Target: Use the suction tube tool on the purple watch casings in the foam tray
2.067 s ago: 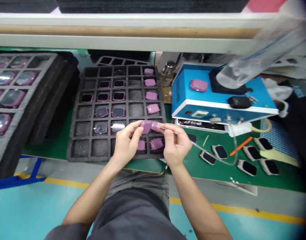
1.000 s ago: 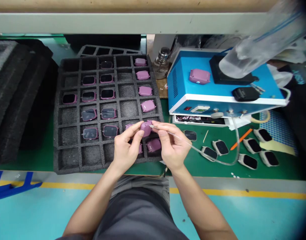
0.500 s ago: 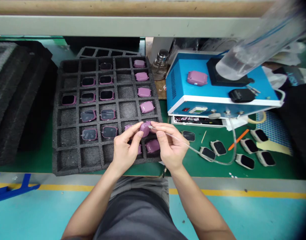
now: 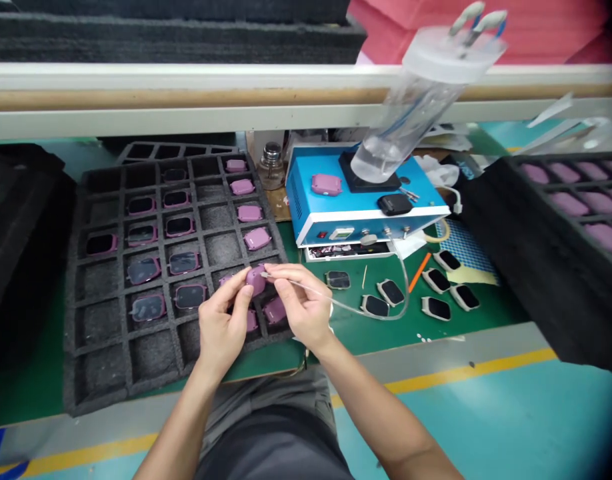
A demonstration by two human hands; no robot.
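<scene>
My left hand [image 4: 224, 328] pinches a purple watch case [image 4: 256, 283] between thumb and fingers. Closed round the end of a thin clear tube [image 4: 343, 307], my right hand [image 4: 304, 305] holds its tip against or very near the case; contact is too small to make out. Both hands are over the front right of a black foam tray [image 4: 153, 353]. Purple-framed watches lie screen up in its left and middle columns, and purple cases [image 4: 257, 238] fill much of the right column. From the tip, the tube loops right to a blue machine [image 4: 299, 210].
On the machine stand a clear cylinder [image 4: 393, 137], another purple case [image 4: 327, 185] and a black watch body [image 4: 395, 204]. Several pale watches [image 4: 436, 307] and an orange stick [image 4: 419, 272] lie right. A glass bottle [image 4: 271, 167] stands behind; foam stacks [image 4: 531, 267] flank the bench.
The head view has swung up and right, bringing in the cylinder's top and a foam tray of purple cases at far right. Both hands keep the same hold on the case and tube.
</scene>
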